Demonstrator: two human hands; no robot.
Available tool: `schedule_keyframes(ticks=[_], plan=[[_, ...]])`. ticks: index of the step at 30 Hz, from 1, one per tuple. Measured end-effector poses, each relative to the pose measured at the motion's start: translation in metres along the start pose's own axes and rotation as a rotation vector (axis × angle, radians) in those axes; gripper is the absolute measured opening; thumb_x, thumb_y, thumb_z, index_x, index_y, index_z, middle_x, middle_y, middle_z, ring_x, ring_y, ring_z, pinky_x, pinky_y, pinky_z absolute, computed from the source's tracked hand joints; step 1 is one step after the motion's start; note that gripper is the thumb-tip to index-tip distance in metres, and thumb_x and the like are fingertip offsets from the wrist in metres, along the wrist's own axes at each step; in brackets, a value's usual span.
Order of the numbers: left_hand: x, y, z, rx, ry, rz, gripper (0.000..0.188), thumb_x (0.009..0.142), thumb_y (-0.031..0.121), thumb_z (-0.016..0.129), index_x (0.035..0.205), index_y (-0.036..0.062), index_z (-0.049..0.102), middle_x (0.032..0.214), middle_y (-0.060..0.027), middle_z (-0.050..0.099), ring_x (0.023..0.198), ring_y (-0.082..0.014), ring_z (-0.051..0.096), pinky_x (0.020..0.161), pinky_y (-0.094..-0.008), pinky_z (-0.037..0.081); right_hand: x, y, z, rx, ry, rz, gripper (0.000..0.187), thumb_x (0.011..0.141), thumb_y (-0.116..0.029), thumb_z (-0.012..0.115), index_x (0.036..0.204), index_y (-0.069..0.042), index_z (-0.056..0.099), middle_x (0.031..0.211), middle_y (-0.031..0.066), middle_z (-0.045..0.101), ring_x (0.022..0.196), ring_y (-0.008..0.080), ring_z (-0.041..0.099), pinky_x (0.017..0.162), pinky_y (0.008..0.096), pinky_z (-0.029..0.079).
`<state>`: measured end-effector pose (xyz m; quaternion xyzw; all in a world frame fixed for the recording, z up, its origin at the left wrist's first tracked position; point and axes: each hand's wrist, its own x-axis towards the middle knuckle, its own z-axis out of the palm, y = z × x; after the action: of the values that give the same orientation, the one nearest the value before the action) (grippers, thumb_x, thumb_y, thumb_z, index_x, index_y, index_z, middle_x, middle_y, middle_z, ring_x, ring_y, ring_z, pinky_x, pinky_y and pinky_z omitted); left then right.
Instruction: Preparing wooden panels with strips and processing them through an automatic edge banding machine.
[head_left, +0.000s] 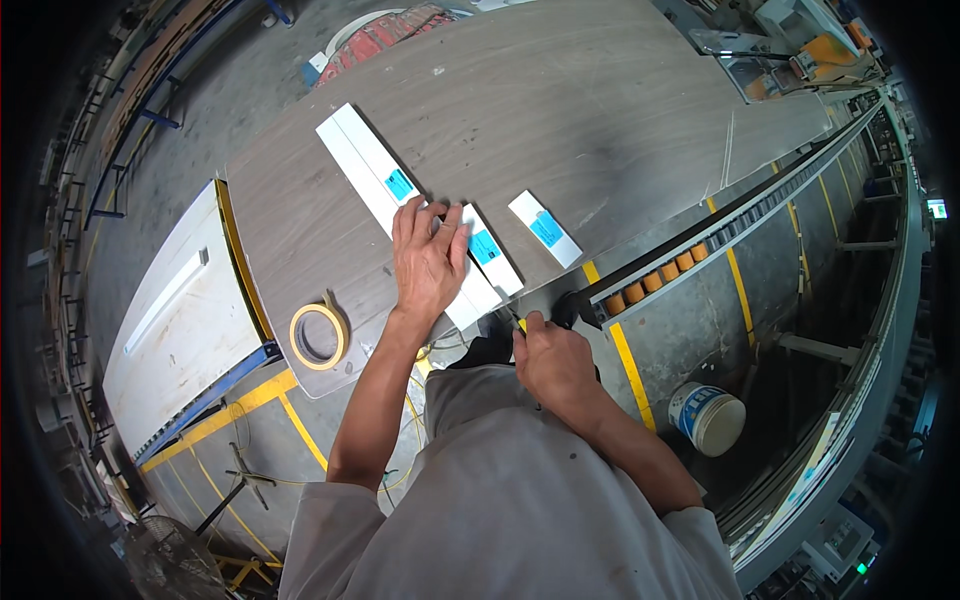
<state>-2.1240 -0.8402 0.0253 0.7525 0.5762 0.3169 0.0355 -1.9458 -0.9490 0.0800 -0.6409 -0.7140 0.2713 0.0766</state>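
Note:
My left hand lies flat on a long white strip and a shorter white strip beside it, its fingers stretched out across both. Each strip carries a blue label. Close to the strips' near ends, my right hand is closed around a slim tool with a yellow part. The fist hides most of this tool, which looks like a utility knife. A short white piece with a blue label lies apart to the right, touched by neither hand.
A roll of tape lies on the brown wood-grain tabletop at the left. A roller conveyor runs along the right side, with a white bucket below. White panels are stacked at the left.

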Motion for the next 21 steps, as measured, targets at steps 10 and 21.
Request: schedule_keyframes(ticks=[10, 21], plan=[[0.031, 0.054, -0.005, -0.319, -0.054, 0.102, 0.033, 0.09, 0.013, 0.063, 0.119, -0.0019, 0.063, 0.119, -0.0185, 0.058, 0.12, -0.0398, 0.05, 0.102, -0.047, 0.041, 0.001, -0.001, 0.011, -0.093, -0.082, 0.054, 0.025, 0.094, -0.022, 0.059, 0.09, 0.001, 0.051, 0.064, 0.0185, 0.065, 0.06, 0.0375, 0.067, 0.055, 0.0458, 0.054], [0.01, 0.079, 0.04, -0.425, -0.354, 0.269, 0.04, 0.091, 0.018, 0.062, 0.124, -0.005, 0.059, 0.129, -0.0184, 0.056, 0.133, -0.0371, 0.044, 0.115, -0.0469, 0.032, -0.001, 0.005, 0.02, -0.226, 0.048, -0.046, 0.017, 0.092, -0.017, 0.06, 0.091, 0.0, 0.054, 0.061, 0.0123, 0.063, 0.053, 0.027, 0.066, 0.046, 0.0355, 0.053]])
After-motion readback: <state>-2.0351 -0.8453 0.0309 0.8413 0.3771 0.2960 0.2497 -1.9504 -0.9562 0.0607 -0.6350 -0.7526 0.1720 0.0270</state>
